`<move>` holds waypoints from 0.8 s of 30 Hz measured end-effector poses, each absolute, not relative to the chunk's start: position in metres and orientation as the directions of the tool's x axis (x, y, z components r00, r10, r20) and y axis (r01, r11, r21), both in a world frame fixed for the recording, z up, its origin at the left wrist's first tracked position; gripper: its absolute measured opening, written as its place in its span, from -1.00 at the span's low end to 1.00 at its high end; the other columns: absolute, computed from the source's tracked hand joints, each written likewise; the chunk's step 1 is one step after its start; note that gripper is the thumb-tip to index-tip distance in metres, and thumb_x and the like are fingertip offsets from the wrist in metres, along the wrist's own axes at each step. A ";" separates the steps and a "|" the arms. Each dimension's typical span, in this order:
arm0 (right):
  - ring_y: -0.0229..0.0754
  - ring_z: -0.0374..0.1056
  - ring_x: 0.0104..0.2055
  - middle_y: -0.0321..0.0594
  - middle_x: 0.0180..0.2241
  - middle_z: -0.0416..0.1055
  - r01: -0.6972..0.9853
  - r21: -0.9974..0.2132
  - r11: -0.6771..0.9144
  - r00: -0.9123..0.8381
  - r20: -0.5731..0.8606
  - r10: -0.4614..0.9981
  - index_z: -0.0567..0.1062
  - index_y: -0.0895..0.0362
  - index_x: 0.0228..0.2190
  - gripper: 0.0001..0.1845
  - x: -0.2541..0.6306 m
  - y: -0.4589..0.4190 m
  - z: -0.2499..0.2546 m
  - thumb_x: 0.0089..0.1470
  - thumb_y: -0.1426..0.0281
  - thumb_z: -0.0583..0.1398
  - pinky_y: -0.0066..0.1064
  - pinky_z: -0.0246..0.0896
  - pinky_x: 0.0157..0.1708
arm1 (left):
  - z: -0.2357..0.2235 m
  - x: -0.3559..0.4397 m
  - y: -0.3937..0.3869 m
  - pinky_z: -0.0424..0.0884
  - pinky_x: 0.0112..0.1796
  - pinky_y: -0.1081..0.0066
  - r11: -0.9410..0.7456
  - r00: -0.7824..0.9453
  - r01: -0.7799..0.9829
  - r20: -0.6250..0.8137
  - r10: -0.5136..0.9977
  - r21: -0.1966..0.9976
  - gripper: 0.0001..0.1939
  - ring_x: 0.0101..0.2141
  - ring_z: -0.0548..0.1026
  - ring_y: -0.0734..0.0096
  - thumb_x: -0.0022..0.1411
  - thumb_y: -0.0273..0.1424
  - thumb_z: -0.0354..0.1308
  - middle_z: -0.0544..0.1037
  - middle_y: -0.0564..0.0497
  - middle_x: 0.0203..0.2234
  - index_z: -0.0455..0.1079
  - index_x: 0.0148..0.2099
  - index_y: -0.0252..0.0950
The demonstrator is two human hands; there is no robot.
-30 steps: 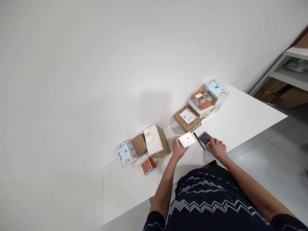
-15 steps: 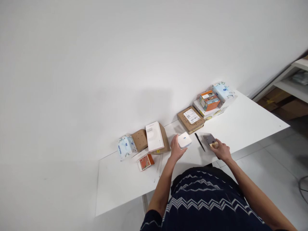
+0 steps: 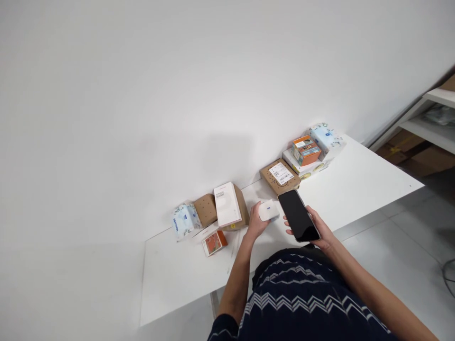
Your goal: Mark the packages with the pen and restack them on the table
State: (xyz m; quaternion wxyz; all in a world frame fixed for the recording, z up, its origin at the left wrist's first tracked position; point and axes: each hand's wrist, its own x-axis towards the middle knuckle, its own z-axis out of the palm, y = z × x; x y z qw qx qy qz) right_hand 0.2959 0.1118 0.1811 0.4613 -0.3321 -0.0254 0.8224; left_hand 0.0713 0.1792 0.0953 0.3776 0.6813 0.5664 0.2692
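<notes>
My left hand (image 3: pixel 256 221) is closed around the side of a small white box (image 3: pixel 269 210) with a blue mark on its top, over the table. In my right hand (image 3: pixel 319 230) lies a smartphone (image 3: pixel 298 216), its dark screen facing up and its far end pointing toward the wall. The fingertips show along the phone's left edge and the thumb along its right. A flat brown cardboard box (image 3: pixel 280 176) with a white label sits just beyond the phone. The black pen seen earlier is hidden behind the phone.
Left of my hands stand a white power bank box (image 3: pixel 226 204), a brown carton (image 3: pixel 206 209), a blue-and-white tissue pack (image 3: pixel 185 221) and a small orange-and-white box (image 3: pixel 214 243). At the right end, an orange box (image 3: pixel 306 150) rests on a white box beside another tissue pack (image 3: pixel 327 139). A shelf (image 3: pixel 426 128) stands at far right.
My right hand has raised the phone from the table, turned it screen up and moved it left. The white box in my left hand has shifted slightly left and turned.
</notes>
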 end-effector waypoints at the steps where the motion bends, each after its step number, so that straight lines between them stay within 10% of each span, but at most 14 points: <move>1: 0.01 0.51 -0.17 0.04 -0.16 0.56 -0.747 -0.329 -0.578 -0.371 -0.516 0.772 0.46 0.22 -0.08 -0.47 0.292 0.114 0.183 0.20 0.08 -0.02 -0.02 0.35 -0.08 | 0.096 0.070 0.178 0.15 0.18 0.13 -0.072 0.217 0.576 -0.067 0.974 0.814 -0.12 0.18 0.22 0.02 -0.13 -0.51 0.30 0.27 -0.25 0.13 0.07 0.26 -0.33; 8: 0.08 0.49 -0.11 0.04 -0.16 0.56 -0.759 -0.264 -0.595 -0.403 -0.527 0.748 0.44 0.22 -0.03 -0.48 0.275 0.123 0.197 0.18 0.13 0.01 0.03 0.35 -0.08 | 0.105 0.078 0.158 -0.01 0.25 0.15 -0.075 0.181 0.623 -0.050 0.982 0.779 -0.09 0.29 -0.01 0.06 -0.04 -0.43 0.30 0.05 -0.19 0.27 -0.05 0.31 -0.24; 12: 0.03 0.50 -0.16 -0.02 -0.21 0.56 -0.727 -0.442 -0.526 -0.234 -0.561 0.794 0.44 0.19 -0.05 -0.50 0.274 0.126 0.189 0.14 0.10 0.05 -0.07 0.41 -0.15 | 0.106 0.083 0.152 0.02 0.24 0.12 -0.067 0.139 0.671 -0.037 0.990 0.738 -0.09 0.28 0.03 0.01 -0.04 -0.45 0.30 0.04 -0.25 0.26 -0.04 0.31 -0.28; 17: -0.08 0.41 -0.26 -0.20 -0.31 0.45 0.040 -0.870 -0.492 0.312 -0.457 0.833 0.40 0.05 0.03 -0.42 0.302 0.125 0.133 0.01 0.07 0.18 -0.25 0.36 -0.25 | 0.103 0.083 0.153 0.09 0.21 0.09 -0.061 0.135 0.750 -0.062 0.989 0.659 -0.10 0.26 0.06 0.01 -0.06 -0.42 0.31 0.04 -0.21 0.26 0.01 0.30 -0.23; 20: -0.01 0.33 -0.18 -0.08 -0.25 0.38 0.609 -0.632 -0.478 0.387 -0.290 0.876 0.41 0.08 0.05 -0.45 0.322 0.121 0.092 0.05 0.13 0.14 -0.19 0.26 -0.19 | 0.104 0.084 0.152 0.08 0.20 0.04 -0.136 0.174 0.823 -0.018 0.985 0.552 -0.19 0.25 0.06 -0.02 0.00 -0.37 0.31 0.03 -0.20 0.25 0.08 0.28 -0.22; 24: 0.07 0.31 -0.19 0.13 -0.12 0.32 0.900 -0.221 -0.376 0.343 -0.172 0.923 0.35 0.12 0.12 -0.46 0.333 0.114 0.053 0.13 0.22 0.09 -0.13 0.18 -0.22 | 0.107 0.086 0.148 0.10 0.16 -0.07 -0.245 0.231 0.899 0.084 0.969 0.364 -0.40 0.22 0.07 -0.08 0.08 -0.33 0.27 0.12 -0.13 0.22 0.27 0.19 -0.12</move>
